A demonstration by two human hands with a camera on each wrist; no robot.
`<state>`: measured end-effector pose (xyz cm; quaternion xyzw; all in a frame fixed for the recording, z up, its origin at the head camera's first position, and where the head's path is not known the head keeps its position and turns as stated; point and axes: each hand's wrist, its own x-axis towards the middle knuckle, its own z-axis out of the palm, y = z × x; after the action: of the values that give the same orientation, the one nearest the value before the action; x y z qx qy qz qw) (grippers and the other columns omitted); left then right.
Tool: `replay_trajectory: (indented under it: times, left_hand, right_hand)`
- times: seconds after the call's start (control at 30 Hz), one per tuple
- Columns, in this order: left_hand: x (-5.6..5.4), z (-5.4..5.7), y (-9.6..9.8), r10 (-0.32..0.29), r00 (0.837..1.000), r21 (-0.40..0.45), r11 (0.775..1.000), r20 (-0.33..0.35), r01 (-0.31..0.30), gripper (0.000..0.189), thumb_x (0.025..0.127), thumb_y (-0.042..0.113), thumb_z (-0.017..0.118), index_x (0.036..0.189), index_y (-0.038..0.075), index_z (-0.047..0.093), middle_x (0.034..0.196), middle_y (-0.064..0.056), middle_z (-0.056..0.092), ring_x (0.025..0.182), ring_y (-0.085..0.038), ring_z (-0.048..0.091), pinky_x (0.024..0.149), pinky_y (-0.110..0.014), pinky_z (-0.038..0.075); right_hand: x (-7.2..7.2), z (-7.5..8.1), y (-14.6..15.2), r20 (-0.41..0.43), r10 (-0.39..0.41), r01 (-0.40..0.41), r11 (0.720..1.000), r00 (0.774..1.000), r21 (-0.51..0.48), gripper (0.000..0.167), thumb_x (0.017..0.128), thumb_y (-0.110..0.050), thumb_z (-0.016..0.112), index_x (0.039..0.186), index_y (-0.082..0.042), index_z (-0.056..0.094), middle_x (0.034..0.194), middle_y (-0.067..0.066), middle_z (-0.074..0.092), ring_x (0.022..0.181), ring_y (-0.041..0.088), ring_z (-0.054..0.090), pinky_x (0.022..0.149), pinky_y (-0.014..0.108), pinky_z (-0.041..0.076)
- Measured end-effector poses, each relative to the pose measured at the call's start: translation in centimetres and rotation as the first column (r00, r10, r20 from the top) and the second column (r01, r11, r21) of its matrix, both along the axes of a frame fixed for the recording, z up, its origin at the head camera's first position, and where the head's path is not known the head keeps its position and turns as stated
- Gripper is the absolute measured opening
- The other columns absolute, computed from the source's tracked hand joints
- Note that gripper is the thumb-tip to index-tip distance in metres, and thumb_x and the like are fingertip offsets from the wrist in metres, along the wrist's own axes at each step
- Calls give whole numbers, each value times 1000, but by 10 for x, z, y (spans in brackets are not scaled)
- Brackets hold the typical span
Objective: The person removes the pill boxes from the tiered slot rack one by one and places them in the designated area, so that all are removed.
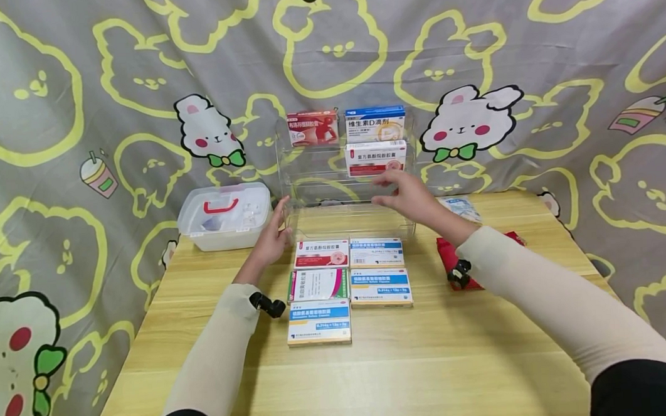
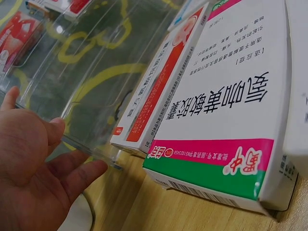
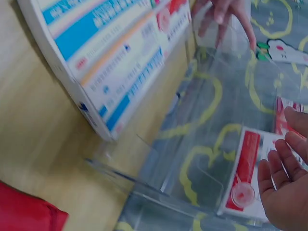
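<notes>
A clear tiered rack (image 1: 345,217) stands against the patterned cloth. At its left side is my left hand (image 1: 274,239), fingers spread along the edge (image 2: 86,153) and holding nothing. My right hand (image 1: 406,195) hovers just below a red-and-white medicine box (image 1: 376,159) on the rack's second tier, fingers loosely bent around nothing. That box (image 3: 243,178) also shows beside the fingers in the right wrist view. On the top tier are a red medicine box (image 1: 312,128) and a blue-and-white vitamin D box (image 1: 375,125).
Several medicine boxes lie in front of the rack, among them a red-and-white box (image 1: 321,254), a green-and-magenta box (image 1: 317,285) and a blue-and-white box (image 1: 319,322). A lidded plastic container (image 1: 226,217) stands left, a red pouch (image 1: 448,255) and a small packet (image 1: 462,209) right.
</notes>
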<state>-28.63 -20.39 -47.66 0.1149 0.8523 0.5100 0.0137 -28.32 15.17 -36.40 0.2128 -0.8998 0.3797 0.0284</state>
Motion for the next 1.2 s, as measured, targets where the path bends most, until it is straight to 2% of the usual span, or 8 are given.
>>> replay_trajectory:
  times: [0.1,0.17,0.33,0.5,0.67,0.8,1.1,1.2]
  left_hand:
    - [0,0,0,-3,1000,0,1000,-2,3,81,106,-7,44,166,38,12,170,-21,16,99,-44,59,58,-30,46]
    - [0,0,0,-9,1000,-4,1000,-7,9,81,106,-7,44,166,36,11,170,-22,15,110,-44,57,60,-32,47]
    - [1,0,0,-15,1000,-9,1000,-13,15,82,106,-7,43,166,38,10,170,-24,14,115,-49,57,60,-32,48]
    - [1,0,-1,-14,1000,-15,1000,-24,14,84,106,-7,44,165,43,11,170,-22,15,137,-44,45,63,-38,50]
    - [0,-1,-2,-16,1000,-20,1000,-26,16,85,106,-6,45,164,47,11,171,-19,16,137,-43,45,60,-33,48]
    - [-1,-2,-2,-21,999,-12,1000,-26,21,85,107,-5,45,164,47,11,171,-18,17,136,-44,46,58,-29,45]
    - [-1,-2,-2,-17,999,-29,999,-28,17,87,107,-5,45,162,52,10,171,-16,16,151,-35,30,58,-29,45]
    - [-1,-2,-2,-14,1000,-26,1000,-24,13,87,107,-5,45,162,52,10,171,-16,16,150,-37,33,58,-29,45]
  right_hand:
    - [-9,8,2,-5,-33,33,999,999,-15,40,95,-18,77,133,-7,68,132,13,63,122,32,59,96,49,53]
    - [-14,13,2,-16,-57,57,998,998,-18,41,96,-17,76,134,-6,67,135,15,62,122,35,58,98,51,52]
    - [-29,23,0,-84,-106,105,994,991,-7,43,95,-16,76,136,-3,65,134,19,61,109,36,60,92,50,51]
    - [-41,35,-5,-133,-156,162,986,979,33,46,97,-18,74,140,-5,63,146,16,57,131,37,53,108,52,44]
    - [-52,42,-8,-105,-182,190,979,978,73,48,100,-20,70,145,-8,58,152,12,53,141,34,46,114,52,40]
    - [-59,42,-10,-104,-199,210,972,974,108,48,102,-21,68,147,-9,58,151,10,54,139,31,48,113,48,42]
    - [-67,43,-11,-58,-229,236,956,972,176,50,102,-20,68,149,-10,56,147,11,57,134,31,53,110,46,46]
    - [-69,44,-10,-48,-225,230,954,973,191,48,101,-18,68,147,-10,58,144,12,59,131,31,56,107,45,48]
